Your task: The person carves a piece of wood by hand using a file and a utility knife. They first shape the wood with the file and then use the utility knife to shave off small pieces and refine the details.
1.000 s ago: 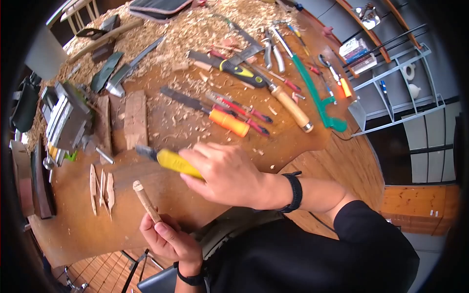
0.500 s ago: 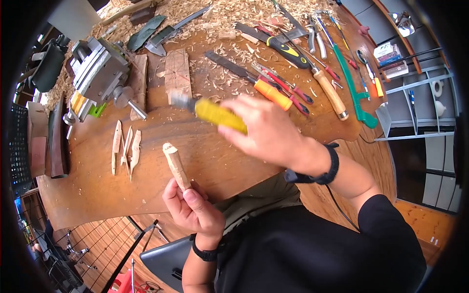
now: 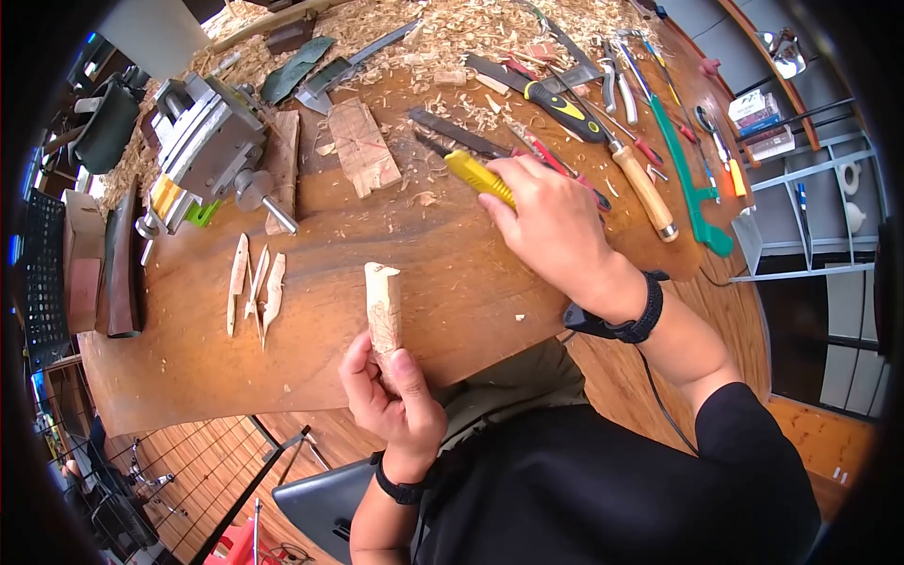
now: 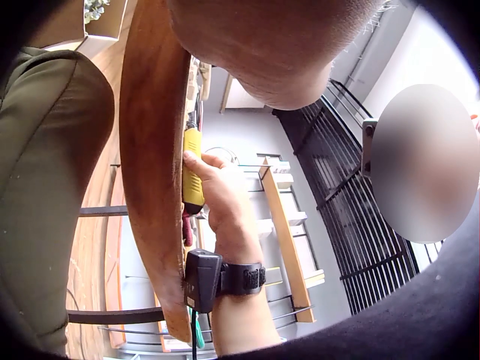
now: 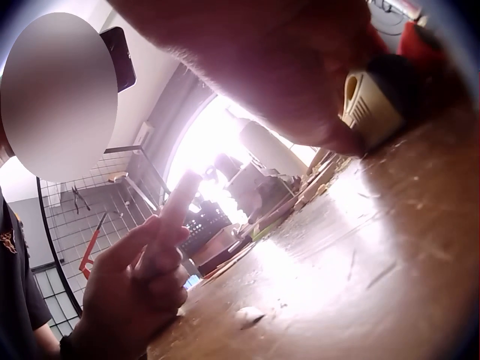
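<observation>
In the head view my left hand point(image 3: 394, 405) grips the lower end of a carved wooden stick point(image 3: 383, 306) between thumb and fingers. The stick points up, with a pale cut top and pencil lines on its side. My right hand point(image 3: 556, 221) holds a yellow utility knife point(image 3: 480, 179), its dark blade pointing to the upper left, away from the stick. Hand and knife are low over the table and partly cover a flat-bladed tool point(image 3: 457, 132) and red-handled tools point(image 3: 541, 151). The left wrist view shows the knife point(image 4: 193, 169) right at the table edge.
Slim carved wood pieces point(image 3: 254, 287) lie left on the table point(image 3: 320, 377). Behind them stand a metal vise point(image 3: 212, 141) and a flat board point(image 3: 363, 146). A wooden-handled tool point(image 3: 640, 188) and a green-handled tool point(image 3: 692, 188) lie right; shavings point(image 3: 452, 38) cover the back.
My right hand has carried the knife rightward, away from the stick and down toward the tools. The stick has turned more upright in my left hand, showing its pencil-marked side. The head view has shifted.
</observation>
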{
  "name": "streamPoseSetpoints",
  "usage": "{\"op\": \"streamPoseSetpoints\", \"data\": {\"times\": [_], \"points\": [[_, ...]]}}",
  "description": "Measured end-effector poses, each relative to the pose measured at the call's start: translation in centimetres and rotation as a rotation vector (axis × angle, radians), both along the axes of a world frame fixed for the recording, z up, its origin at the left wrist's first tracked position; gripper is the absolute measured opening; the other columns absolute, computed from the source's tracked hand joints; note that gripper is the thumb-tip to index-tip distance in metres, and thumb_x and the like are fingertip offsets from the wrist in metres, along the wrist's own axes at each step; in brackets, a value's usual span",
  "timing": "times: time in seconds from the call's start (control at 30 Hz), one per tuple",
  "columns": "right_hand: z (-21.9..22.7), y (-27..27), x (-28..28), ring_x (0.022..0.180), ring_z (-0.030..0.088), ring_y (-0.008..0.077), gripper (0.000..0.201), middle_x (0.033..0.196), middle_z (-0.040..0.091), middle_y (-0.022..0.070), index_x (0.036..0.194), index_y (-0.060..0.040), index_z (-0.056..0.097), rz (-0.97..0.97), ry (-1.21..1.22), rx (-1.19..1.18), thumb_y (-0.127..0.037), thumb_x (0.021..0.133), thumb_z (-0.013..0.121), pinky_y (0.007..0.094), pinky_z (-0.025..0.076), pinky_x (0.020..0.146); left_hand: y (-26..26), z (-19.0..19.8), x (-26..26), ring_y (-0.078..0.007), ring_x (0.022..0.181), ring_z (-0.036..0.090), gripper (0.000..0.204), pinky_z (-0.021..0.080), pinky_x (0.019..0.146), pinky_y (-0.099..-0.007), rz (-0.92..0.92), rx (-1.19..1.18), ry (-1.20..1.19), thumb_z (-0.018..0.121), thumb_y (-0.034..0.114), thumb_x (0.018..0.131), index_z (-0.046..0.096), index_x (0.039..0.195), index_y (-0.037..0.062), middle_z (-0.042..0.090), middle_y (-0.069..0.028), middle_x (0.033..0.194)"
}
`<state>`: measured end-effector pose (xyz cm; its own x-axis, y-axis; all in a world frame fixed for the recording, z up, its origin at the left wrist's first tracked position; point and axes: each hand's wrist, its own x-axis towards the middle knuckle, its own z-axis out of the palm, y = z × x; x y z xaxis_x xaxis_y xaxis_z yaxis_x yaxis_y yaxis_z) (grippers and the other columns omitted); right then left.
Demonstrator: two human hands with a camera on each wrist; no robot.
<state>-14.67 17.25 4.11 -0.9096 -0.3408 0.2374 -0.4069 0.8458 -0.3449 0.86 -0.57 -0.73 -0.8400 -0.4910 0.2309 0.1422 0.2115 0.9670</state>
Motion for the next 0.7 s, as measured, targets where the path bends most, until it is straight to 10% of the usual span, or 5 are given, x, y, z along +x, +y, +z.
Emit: {"op": "streamPoseSetpoints", "data": {"times": [0.43, 0.7], "points": [[1.0, 2.0, -1.6, 0.089, 0.07, 0.0354, 0.025, 0.095, 0.07, 0.0157, 0.109, -0.0036, 0.069, 0.005, 0.05, 0.031, -0.02, 0.09, 0.074, 0.0447, 0.056, 0.076, 0.8, 1.1, -1.1, -0.0053, 0.083, 0.048, 0.034, 0.038, 0.071, -0.0194, -0.019, -0.033, -0.01, 0.058, 0.015, 0.107, 0.051, 0.133, -0.0062, 0.058, -0.0013, 0.097], [1.9, 5.1, -2.7, 0.092, 0.069, 0.0339, 0.023, 0.095, 0.07, 0.0135, 0.103, -0.005, 0.072, -0.084, 0.06, 0.086, -0.024, 0.09, 0.074, 0.0451, 0.055, 0.08, 0.9, 2.4, -1.7, -0.0087, 0.057, 0.05, 0.034, 0.041, 0.055, -0.0245, -0.037, -0.463, -0.296, 0.067, 0.012, 0.101, 0.059, 0.131, -0.0027, 0.055, -0.0043, 0.068]]}}
